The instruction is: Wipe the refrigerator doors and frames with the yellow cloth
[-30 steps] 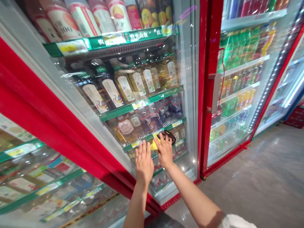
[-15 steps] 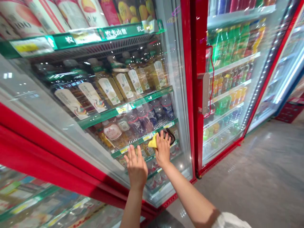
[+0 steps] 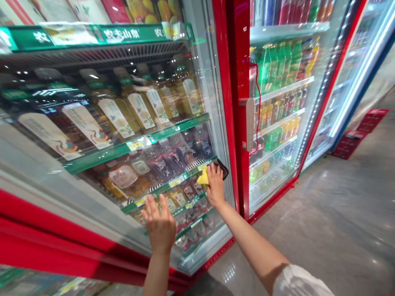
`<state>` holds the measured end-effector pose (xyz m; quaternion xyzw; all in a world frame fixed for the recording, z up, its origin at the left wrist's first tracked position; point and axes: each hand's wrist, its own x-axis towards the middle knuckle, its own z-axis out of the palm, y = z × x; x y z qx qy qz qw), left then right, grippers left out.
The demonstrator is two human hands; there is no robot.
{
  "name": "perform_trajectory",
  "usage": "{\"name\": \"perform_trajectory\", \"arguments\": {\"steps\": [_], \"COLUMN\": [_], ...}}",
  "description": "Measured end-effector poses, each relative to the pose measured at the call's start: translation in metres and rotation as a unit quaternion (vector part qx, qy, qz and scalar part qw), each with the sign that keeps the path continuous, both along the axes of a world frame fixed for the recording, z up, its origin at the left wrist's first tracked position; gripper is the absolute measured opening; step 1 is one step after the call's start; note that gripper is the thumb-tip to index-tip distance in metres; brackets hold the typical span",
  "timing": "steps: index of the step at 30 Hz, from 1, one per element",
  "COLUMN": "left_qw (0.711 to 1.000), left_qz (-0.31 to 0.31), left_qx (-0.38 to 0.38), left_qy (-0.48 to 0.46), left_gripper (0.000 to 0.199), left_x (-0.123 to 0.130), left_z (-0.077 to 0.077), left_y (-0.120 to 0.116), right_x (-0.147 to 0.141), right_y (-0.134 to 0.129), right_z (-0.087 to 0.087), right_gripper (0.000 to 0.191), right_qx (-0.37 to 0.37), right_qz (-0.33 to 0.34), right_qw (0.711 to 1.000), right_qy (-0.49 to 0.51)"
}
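A glass door (image 3: 197,74) in a red frame covers a drinks cooler. My right hand (image 3: 215,185) presses a yellow cloth (image 3: 203,177) against the glass in front of the lower shelves, its fingers laid over the cloth. A dark loop or edge (image 3: 225,169) shows just beyond those fingers; what it belongs to is unclear. Lower and to the left, my left hand (image 3: 159,224) is at the glass with its fingers apart and nothing in it. Behind the glass stand rows of bottles (image 3: 115,115) on green-edged shelves (image 3: 138,144).
To the right is a second cooler with a red frame (image 3: 240,61), a pale handle (image 3: 249,123) and a red cord (image 3: 258,94). Red boxes (image 3: 348,144) sit on the grey floor (image 3: 324,222) farther back. Another red frame (image 3: 37,242) crosses the lower left.
The view has shifted, so the coolers appear farther left. My right hand and the yellow cloth have moved right across the glass, nearer the door's right edge. My left hand stays at the glass.
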<state>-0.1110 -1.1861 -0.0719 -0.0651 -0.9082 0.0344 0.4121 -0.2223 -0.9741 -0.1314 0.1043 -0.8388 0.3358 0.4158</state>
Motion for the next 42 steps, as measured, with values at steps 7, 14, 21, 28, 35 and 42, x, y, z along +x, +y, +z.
{"name": "perform_trajectory", "arguments": {"steps": [7,14,21,28,35,42], "left_qw": [1.000,0.997,0.993,0.994,0.999,1.000], "left_qz": [-0.022,-0.055,-0.025,-0.027,-0.032,-0.019], "left_qx": [0.002,0.045,0.074,0.051,0.019,0.001], "left_qy": [0.002,-0.008,-0.092,-0.098,-0.037,0.021], "left_gripper": [0.078,0.076,0.074,0.078,0.084,0.085], "left_x": [-0.001,0.006,0.010,0.014,0.014,0.007], "left_z": [-0.005,-0.008,-0.005,-0.005,-0.007,-0.016], "left_y": [-0.003,-0.006,-0.002,-0.004,-0.012,-0.013], "right_x": [-0.029,-0.013,-0.034,-0.022,-0.020,-0.023], "right_y": [0.058,0.040,0.087,0.070,0.040,0.053], "right_z": [0.015,0.002,0.017,-0.024,0.000,-0.085], "right_gripper": [0.093,0.096,0.088,0.078,0.081,0.080], "right_qx": [-0.013,0.030,-0.003,-0.109,-0.051,-0.046], "right_qz": [-0.058,-0.019,-0.025,-0.058,-0.078,-0.045], "right_qw": [0.998,0.999,0.999,0.988,0.995,0.998], "right_qy": [0.016,-0.039,-0.044,-0.094,-0.026,0.008]}}
